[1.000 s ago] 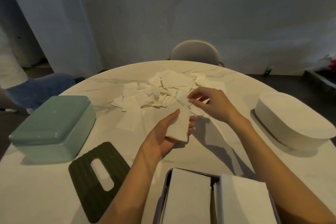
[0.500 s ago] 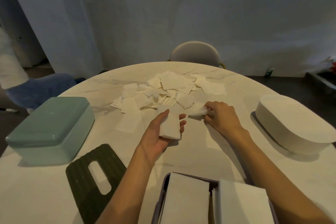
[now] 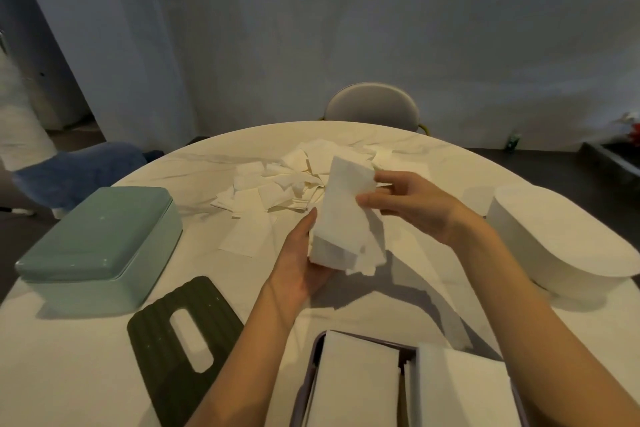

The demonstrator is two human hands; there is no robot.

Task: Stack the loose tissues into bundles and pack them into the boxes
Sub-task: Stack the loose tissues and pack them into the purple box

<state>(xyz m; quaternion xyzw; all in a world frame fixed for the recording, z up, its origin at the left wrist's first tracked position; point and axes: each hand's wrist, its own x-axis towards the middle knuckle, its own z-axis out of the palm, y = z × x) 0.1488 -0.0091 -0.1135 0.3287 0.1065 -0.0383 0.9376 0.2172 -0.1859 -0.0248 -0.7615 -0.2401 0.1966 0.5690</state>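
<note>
Over the marble table point(image 3: 104, 374), my left hand point(image 3: 298, 267) cups the bundle point(image 3: 343, 218) while my right hand point(image 3: 412, 204) pinches a tissue onto it; next, squaring edges, I judge.

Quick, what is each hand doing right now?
Left hand: holds the tissue bundle from below.
Right hand: pinches a tissue at the top of the bundle.

A home dining room: round marble table point(image 3: 104, 357), chair point(image 3: 372, 102), curtains point(image 3: 311, 28)
</note>
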